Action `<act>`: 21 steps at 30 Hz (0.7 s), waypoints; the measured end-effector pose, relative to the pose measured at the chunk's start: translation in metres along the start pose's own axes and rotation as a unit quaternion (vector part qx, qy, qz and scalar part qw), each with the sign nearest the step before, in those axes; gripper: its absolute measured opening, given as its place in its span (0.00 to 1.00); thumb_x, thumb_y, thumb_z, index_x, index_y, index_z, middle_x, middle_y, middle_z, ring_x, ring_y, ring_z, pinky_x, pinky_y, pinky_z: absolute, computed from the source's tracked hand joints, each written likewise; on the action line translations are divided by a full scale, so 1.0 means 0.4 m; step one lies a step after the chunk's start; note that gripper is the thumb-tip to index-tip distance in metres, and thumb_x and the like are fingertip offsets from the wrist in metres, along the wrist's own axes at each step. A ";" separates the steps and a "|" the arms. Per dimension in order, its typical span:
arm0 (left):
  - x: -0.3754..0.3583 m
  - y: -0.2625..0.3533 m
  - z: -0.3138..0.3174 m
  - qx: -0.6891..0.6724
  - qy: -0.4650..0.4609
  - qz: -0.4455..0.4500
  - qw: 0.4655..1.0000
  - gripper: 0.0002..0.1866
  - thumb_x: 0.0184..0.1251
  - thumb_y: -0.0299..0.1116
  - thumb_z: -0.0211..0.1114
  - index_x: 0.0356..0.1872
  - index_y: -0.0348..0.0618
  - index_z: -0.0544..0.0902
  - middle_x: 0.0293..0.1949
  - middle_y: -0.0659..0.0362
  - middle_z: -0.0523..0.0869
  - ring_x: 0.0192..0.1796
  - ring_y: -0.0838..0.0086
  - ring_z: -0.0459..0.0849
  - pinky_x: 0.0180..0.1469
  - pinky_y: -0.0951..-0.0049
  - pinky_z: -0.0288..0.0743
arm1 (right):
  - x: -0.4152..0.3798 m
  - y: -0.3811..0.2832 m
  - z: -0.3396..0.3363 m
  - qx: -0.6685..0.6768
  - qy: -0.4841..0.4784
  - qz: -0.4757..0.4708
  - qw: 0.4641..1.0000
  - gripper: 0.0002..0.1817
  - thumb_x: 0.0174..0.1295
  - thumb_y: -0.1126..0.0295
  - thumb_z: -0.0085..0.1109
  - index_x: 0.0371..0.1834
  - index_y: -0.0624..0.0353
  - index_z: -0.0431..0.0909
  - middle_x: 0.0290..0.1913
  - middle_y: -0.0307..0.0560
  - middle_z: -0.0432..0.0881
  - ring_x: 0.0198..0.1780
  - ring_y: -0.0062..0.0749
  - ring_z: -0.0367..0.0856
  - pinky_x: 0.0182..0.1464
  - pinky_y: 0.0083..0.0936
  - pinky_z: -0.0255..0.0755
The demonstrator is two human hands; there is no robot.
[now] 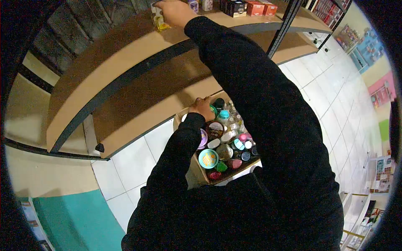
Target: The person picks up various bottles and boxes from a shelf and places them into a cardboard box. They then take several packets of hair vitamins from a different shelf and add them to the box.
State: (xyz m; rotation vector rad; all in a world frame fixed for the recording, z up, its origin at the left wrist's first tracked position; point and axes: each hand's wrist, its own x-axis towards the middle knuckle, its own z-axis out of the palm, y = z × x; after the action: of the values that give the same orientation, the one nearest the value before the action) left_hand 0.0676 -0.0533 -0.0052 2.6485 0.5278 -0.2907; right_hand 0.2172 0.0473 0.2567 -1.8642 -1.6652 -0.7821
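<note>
My right hand (178, 12) is up at the upper shelf, closed on a small yellow-and-white package (159, 21) whose exact kind I cannot make out. The package is at the shelf's surface. Lower down, my left hand (202, 108) reaches into a cardboard box (193, 170) of bottles and jars, its fingers curled beside a green-rimmed container (214, 110). What those fingers grip is hidden. Around it in the box are a dark brown lidded jar (215, 130), a turquoise-capped bottle (224, 115), a purple-rimmed tub (202, 139) and a turquoise-lidded tub (208, 159).
Red boxes (255, 8) and a dark box (236, 8) stand on the upper shelf (121, 62). A lower shelf (138, 108) runs beneath it. A black metal post (284, 28) rises at the right. White tiles (310, 79) cover the floor.
</note>
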 end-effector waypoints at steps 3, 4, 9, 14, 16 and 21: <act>0.007 -0.016 0.016 -0.006 0.015 0.035 0.999 0.41 0.47 0.37 0.61 0.68 0.44 0.61 0.60 0.39 0.70 0.63 0.49 0.71 0.64 0.60 0.67 | -0.017 -0.024 -0.043 0.027 0.025 0.041 0.998 0.14 0.57 0.78 0.53 0.48 0.66 0.74 0.44 0.61 0.79 0.44 0.52 0.80 0.45 0.40 0.76; 0.004 -0.016 0.013 -0.008 0.021 0.050 0.999 0.41 0.47 0.37 0.61 0.68 0.44 0.61 0.60 0.39 0.71 0.63 0.49 0.70 0.64 0.60 0.67 | -0.025 -0.033 -0.062 0.037 0.037 0.051 0.997 0.13 0.57 0.79 0.53 0.46 0.67 0.74 0.43 0.61 0.79 0.44 0.53 0.80 0.45 0.40 0.76; -0.013 0.000 0.008 0.020 0.038 0.013 0.999 0.40 0.48 0.38 0.59 0.68 0.43 0.61 0.61 0.41 0.71 0.61 0.52 0.73 0.64 0.61 0.68 | -0.047 -0.004 -0.072 0.079 0.107 0.049 0.990 0.07 0.55 0.80 0.55 0.38 0.67 0.73 0.38 0.62 0.78 0.45 0.56 0.78 0.45 0.41 0.75; -0.069 0.070 -0.061 0.079 -0.020 0.006 0.997 0.37 0.50 0.37 0.60 0.67 0.45 0.62 0.63 0.49 0.71 0.61 0.52 0.72 0.62 0.62 0.69 | -0.141 0.014 -0.218 0.083 0.145 0.019 0.986 0.09 0.54 0.77 0.59 0.36 0.67 0.72 0.36 0.61 0.78 0.43 0.55 0.78 0.44 0.41 0.73; -0.054 0.048 -0.015 0.075 0.052 0.044 0.995 0.38 0.51 0.37 0.61 0.67 0.46 0.63 0.66 0.48 0.67 0.67 0.52 0.66 0.65 0.56 0.64 | -0.212 0.014 -0.315 0.133 0.154 0.016 0.979 0.11 0.54 0.72 0.61 0.37 0.67 0.74 0.34 0.59 0.78 0.39 0.53 0.78 0.41 0.40 0.72; -0.061 0.066 0.027 0.147 0.137 0.086 0.976 0.36 0.53 0.39 0.62 0.67 0.49 0.64 0.70 0.49 0.61 0.72 0.54 0.56 0.69 0.45 0.53 | -0.510 0.114 -0.405 0.041 -0.019 0.059 0.997 0.15 0.54 0.64 0.65 0.41 0.62 0.79 0.35 0.54 0.83 0.36 0.48 0.83 0.40 0.34 0.77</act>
State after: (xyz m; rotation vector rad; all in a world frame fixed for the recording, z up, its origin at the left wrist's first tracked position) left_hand 0.0551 -0.0880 0.0017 3.0215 0.3556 0.0564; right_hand 0.2335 -0.2147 0.2244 -1.9098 -1.5702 -0.6248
